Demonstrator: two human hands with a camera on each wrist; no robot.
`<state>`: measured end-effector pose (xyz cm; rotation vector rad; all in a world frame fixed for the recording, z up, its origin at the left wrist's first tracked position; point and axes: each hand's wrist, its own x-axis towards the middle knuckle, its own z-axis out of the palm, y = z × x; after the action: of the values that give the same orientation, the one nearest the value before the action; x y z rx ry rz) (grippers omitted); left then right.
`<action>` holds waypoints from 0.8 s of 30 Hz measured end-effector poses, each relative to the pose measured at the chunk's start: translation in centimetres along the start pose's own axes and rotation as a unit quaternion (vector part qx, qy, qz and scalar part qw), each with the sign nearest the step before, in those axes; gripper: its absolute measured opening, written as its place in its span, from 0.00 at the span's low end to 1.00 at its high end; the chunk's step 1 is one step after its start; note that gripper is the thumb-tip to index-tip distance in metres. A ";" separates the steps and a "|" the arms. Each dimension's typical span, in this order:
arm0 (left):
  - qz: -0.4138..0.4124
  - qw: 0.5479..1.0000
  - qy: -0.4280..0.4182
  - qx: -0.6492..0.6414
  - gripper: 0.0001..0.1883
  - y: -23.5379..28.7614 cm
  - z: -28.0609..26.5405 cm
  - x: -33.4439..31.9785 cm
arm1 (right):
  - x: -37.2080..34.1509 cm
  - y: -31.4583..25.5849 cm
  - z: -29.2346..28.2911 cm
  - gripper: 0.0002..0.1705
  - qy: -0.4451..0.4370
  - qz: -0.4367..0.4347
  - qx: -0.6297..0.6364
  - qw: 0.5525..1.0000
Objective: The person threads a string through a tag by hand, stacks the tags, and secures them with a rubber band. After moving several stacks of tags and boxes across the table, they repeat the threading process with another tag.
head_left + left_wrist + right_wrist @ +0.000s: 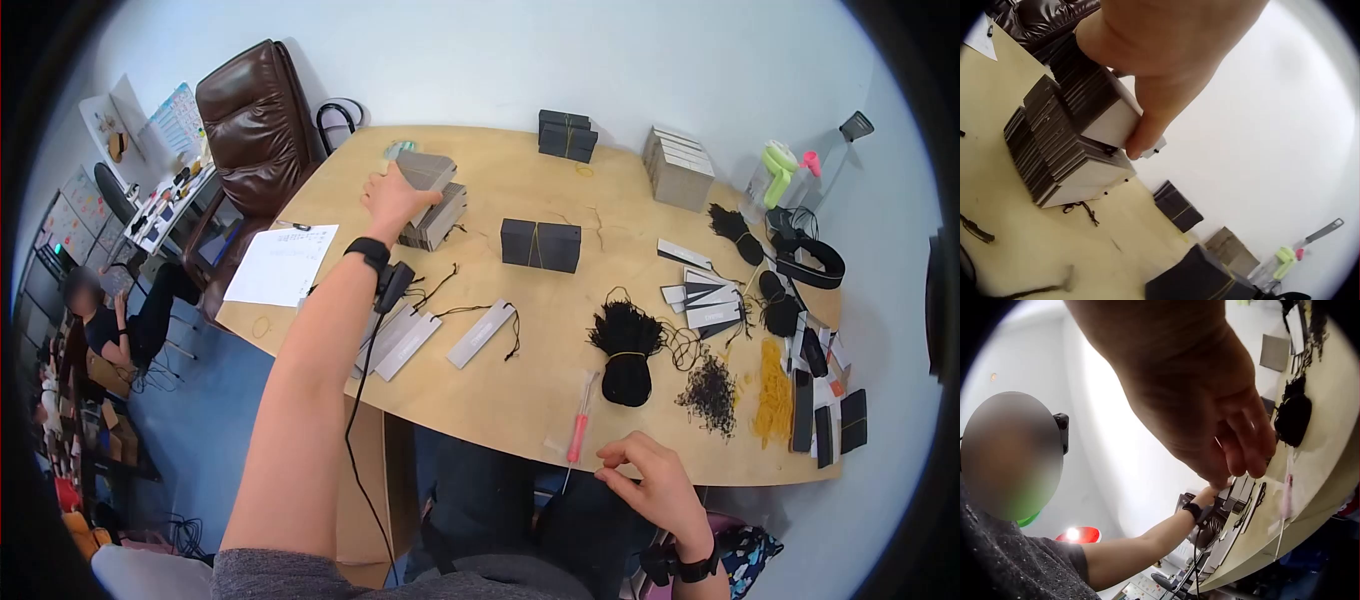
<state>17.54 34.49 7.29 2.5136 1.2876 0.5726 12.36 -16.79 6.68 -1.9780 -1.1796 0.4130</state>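
At the back left of the table my left hand (398, 197) grips a block of grey tags (1113, 128), its thumb along one side and its fingers over the far side. This block sits on top of more stacked grey tags (1088, 184), with short black strings poking out. Nearer the front lie loose grey tags (482, 333) with black cords. My right hand (655, 487) hovers by the table's front edge, fingers loosely bent and holding nothing. Just left of it lies a thin tool with a pinkish-red handle (577, 436), its metal shaft reaching past the edge.
A banded dark card block (540, 246) stands mid-table, with others (566, 137) behind. Pale stacked cards (680, 170) stand at the back right. Rightward lie a black cord bundle (626, 365), small black pieces (708, 395) and yellow rubber bands (772, 395). A leather chair (250, 120) adjoins the left edge.
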 end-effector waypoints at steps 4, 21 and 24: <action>0.022 0.999 -0.031 0.038 0.59 -1.1 3.0 0.9 | 1.8 -1.1 -0.4 0.11 -0.024 -0.016 -0.031 0.999; 0.206 0.970 0.051 0.118 0.36 -11.5 -0.1 -24.8 | 23.5 4.3 8.4 0.21 -0.131 -0.261 -0.233 0.927; 0.201 0.972 0.074 0.096 0.37 -11.0 0.2 -24.8 | 22.9 4.0 8.0 0.22 -0.148 -0.215 -0.235 0.936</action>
<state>-3.39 20.53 -2.93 2.9712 0.9137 0.7646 21.67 5.27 0.99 -2.0030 -2.0075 0.2130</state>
